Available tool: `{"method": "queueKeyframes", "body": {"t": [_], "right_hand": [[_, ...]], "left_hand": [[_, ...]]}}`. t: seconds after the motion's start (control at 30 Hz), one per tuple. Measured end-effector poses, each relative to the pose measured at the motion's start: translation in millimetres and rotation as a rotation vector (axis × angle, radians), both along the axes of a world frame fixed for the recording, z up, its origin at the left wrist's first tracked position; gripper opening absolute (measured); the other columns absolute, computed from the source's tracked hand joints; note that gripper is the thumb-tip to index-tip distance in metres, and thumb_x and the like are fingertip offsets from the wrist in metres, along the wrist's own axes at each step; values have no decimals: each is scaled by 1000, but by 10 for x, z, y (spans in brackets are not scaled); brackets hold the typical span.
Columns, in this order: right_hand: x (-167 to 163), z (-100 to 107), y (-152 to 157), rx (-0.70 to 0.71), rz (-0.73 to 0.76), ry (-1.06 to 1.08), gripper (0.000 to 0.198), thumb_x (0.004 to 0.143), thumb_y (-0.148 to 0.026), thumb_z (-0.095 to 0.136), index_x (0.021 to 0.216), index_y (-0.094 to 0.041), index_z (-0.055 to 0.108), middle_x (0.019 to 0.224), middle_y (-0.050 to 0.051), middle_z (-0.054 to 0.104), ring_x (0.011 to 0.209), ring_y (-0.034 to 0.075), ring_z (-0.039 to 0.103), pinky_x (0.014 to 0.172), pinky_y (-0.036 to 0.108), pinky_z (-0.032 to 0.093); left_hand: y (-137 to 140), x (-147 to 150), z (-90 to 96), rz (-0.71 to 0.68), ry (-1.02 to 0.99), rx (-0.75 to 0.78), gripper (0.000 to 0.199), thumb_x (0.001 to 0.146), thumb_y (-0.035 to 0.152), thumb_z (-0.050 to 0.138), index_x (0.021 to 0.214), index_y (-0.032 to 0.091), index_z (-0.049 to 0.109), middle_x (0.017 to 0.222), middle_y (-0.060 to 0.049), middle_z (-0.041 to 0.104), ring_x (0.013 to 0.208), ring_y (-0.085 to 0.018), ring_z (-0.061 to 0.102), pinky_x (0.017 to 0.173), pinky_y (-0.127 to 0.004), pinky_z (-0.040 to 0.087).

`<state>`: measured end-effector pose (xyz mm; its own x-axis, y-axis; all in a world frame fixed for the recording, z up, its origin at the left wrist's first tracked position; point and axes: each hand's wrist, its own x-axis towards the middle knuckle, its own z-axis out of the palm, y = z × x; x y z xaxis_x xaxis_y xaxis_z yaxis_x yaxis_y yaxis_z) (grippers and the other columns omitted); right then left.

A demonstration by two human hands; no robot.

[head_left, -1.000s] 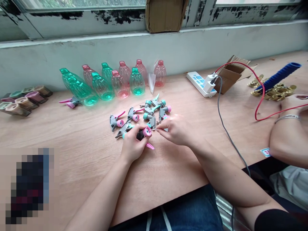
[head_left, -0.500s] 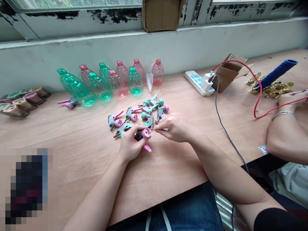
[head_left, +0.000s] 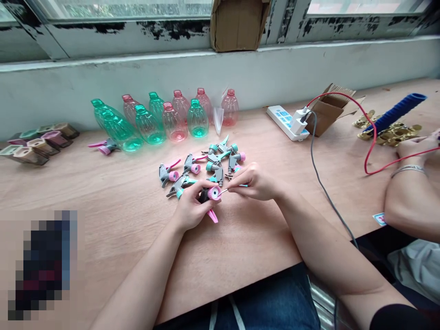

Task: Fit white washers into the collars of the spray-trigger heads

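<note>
My left hand (head_left: 189,210) is closed around a trigger spray head (head_left: 215,193), its pink collar facing up and to the right and its pink trigger pointing down toward me. Between the fingertips of my right hand (head_left: 255,182) is a thin pale stick-like piece (head_left: 224,190); its tip meets the edge of the pink collar, though I cannot make out whether it goes inside. Just beyond my hands lie several more spray heads in grey with pink or teal parts, among them a grey and pink one (head_left: 167,175) and a teal-collared one (head_left: 178,185).
Green bottles (head_left: 198,120) and pink clear bottles (head_left: 230,108) stand along the wall. Small boxy containers (head_left: 36,153) sit far left. To the right are a power strip (head_left: 287,123), a cardboard box (head_left: 325,117), a grey cable (head_left: 318,176), brass pieces (head_left: 388,134) and another person's arm (head_left: 410,197).
The whole view has shifted slightly. The pink collar now faces me a little more, and more of the thin piece shows between it and my right fingertips. Both hands keep their holds.
</note>
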<state>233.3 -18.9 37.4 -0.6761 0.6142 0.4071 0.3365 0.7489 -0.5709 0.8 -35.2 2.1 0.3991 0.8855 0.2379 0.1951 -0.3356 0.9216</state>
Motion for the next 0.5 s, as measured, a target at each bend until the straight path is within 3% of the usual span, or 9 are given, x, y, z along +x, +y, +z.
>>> {"method": "queueKeyframes", "body": {"t": [0.3, 0.5], "right_hand": [[-107, -187, 56, -104, -105, 203, 20, 88, -28, 63, 88, -14, 78, 60, 1, 65, 53, 9, 52, 55, 22, 39], [-195, -216, 34, -181, -153, 273, 17, 86, -26, 66, 88, -15, 78, 75, 6, 74, 62, 13, 62, 59, 23, 45]], "left_hand": [[-4, 26, 9, 81, -155, -80, 29, 74, 27, 76, 97, 20, 60, 87, -2, 62, 67, -14, 60, 58, -26, 53], [9, 32, -3, 99, -178, -88, 29, 75, 28, 75, 98, 20, 58, 88, -2, 61, 71, -15, 60, 58, -26, 54]]}}
